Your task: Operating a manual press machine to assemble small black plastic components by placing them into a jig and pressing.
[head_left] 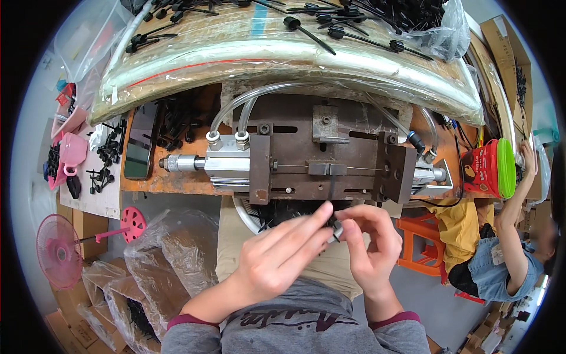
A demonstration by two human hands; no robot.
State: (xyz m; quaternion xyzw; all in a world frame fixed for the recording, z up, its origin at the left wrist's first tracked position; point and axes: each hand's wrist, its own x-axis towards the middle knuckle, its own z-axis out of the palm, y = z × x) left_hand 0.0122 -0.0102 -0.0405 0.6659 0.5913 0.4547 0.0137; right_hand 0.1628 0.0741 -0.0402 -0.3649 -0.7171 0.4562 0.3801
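A black plastic rod part point(335, 226) is at the fingertips of both hands, just below the near edge of a dark metal fixture point(295, 154). My left hand point(282, 251) reaches in with long, straight fingers pressed together, tips against the part; its thumb is hidden. My right hand point(372, 245) pinches the part between thumb and forefinger. A thin dark stem point(332, 187) runs from the fingertips up to a small metal block point(327, 169) in the middle of the fixture. Below the hands, a white-rimmed container point(246, 217) of black pieces is partly covered.
Clear hoses point(259, 89) join silver air cylinders point(227, 172) to the fixture. A plastic-wrapped shelf point(283, 59) bears loose black rod parts. A phone point(140, 141) lies left; a red tub point(486, 168) stands right. Another person point(501, 259) sits at right, beside an orange stool point(421, 242).
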